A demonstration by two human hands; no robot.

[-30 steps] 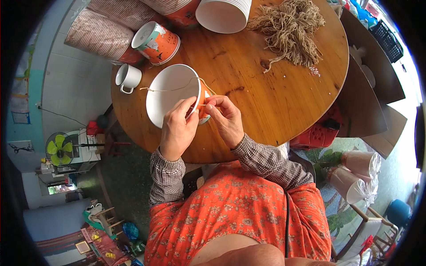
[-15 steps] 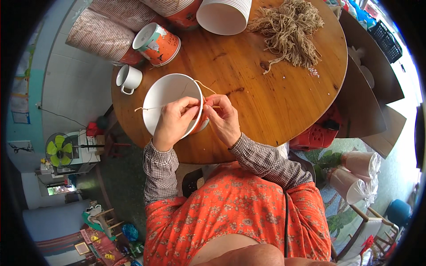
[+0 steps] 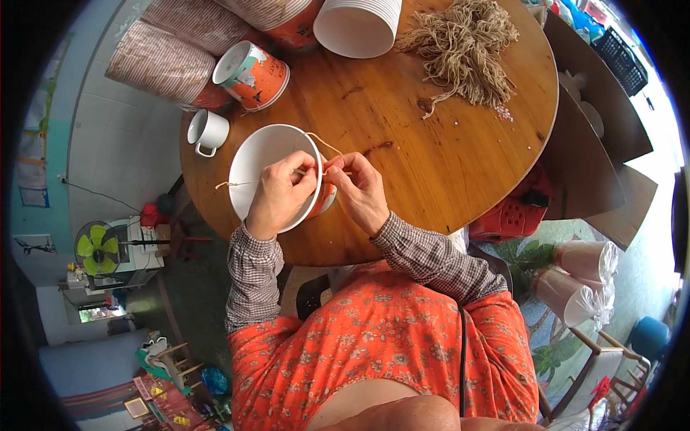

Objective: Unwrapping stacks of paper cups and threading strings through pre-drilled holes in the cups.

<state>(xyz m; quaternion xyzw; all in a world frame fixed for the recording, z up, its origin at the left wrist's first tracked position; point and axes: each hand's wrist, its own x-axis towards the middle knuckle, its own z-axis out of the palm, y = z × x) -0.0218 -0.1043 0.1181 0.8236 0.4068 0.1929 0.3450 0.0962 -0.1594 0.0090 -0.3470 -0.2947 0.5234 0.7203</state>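
Note:
A white-lined paper bucket (image 3: 260, 154) with an orange printed outside lies tipped on the table, its mouth toward me. My left hand (image 3: 282, 192) reaches over the near side of the mouth, its fingers closed at the inside of the right rim. Just outside that rim, my right hand (image 3: 361, 188) pinches a beige cord, thumb against forefinger. One loop of the cord (image 3: 325, 142) arcs above the right hand from the rim. A knotted cord end (image 3: 225, 184) sticks out at the bucket's left rim. What the left fingertips grip is hidden.
A round wooden table (image 3: 431, 169) carries a heap of beige cords (image 3: 471, 50), a white mug (image 3: 208, 131) and an orange bucket (image 3: 262, 79). Behind stand nested white buckets (image 3: 357, 27) and plastic-wrapped bucket stacks (image 3: 159, 63). Open cardboard boxes (image 3: 586, 172) adjoin the right edge.
The whole view has shifted slightly. The right fingers have moved a little along the cord beside the rim; both hands keep their places at the bucket.

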